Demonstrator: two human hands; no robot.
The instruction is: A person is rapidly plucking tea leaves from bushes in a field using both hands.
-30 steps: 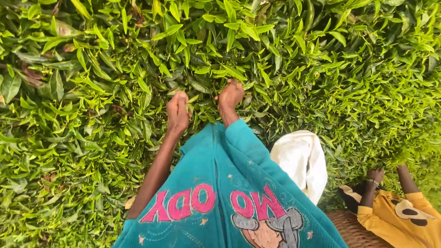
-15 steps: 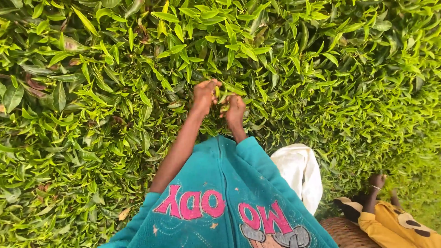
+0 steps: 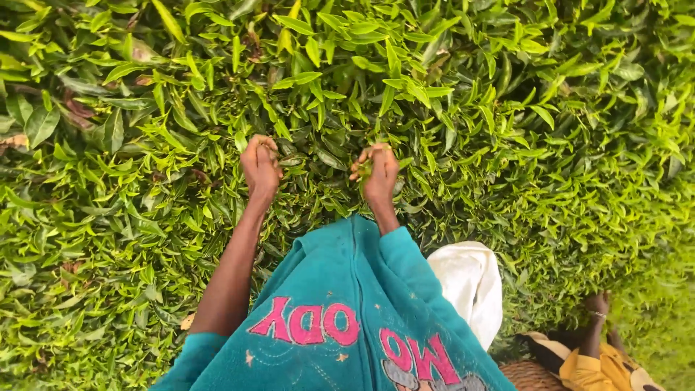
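Note:
A dense bush of green leaves [image 3: 463, 108] fills the view in front of me. My left hand [image 3: 260, 165] reaches into the foliage with its fingers closed around leaf tips. A little to its right, my right hand [image 3: 378, 174] is closed on a small bunch of plucked green leaves [image 3: 364, 171] that shows between the fingers. Both arms stretch out from my teal garment [image 3: 347, 311].
A white cloth [image 3: 469, 286] hangs at my right side. At the bottom right another person in yellow clothing [image 3: 590, 373] has a hand [image 3: 597, 304] at the bush, beside a woven basket [image 3: 528, 375].
Both hands moved forward into the bush and came close together half a second ago. Now they have spread apart again, the left one shifting left.

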